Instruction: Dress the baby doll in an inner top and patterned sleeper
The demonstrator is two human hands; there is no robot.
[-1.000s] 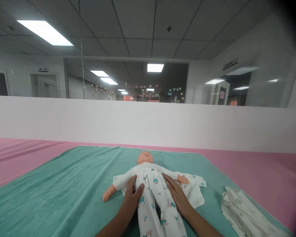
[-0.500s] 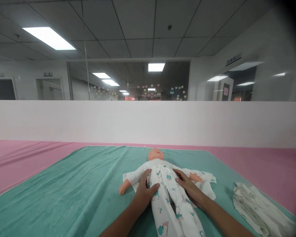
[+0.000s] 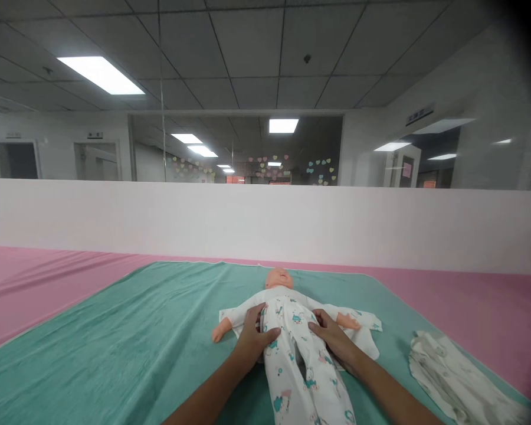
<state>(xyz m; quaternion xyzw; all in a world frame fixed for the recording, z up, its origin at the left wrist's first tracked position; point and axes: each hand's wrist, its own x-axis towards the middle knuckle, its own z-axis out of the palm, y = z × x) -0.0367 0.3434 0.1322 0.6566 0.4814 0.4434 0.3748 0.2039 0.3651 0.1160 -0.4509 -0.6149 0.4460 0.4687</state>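
A baby doll (image 3: 278, 277) lies on its back on a green sheet (image 3: 115, 330), head at the far end and arms spread. White printed baby pants (image 3: 287, 348) lie over its torso, their legs running toward me. A white baby top (image 3: 253, 304) shows around the doll's shoulders and arms. My left hand (image 3: 253, 337) grips the left side of the pants, thumb on top. On the other side, my right hand (image 3: 331, 333) pinches the pants' edge between thumb and fingers. The doll's legs are hidden.
A crumpled pale garment (image 3: 455, 375) lies on the sheet at the right. Pink cloth (image 3: 482, 313) borders the green sheet. Behind it stands a low white wall (image 3: 230, 221), with glass panels above.
The view has shifted slightly, so the doll and pants appear a little farther left. My right thumb and fingers have drawn closer together at the pants' edge. My left hand keeps its place.
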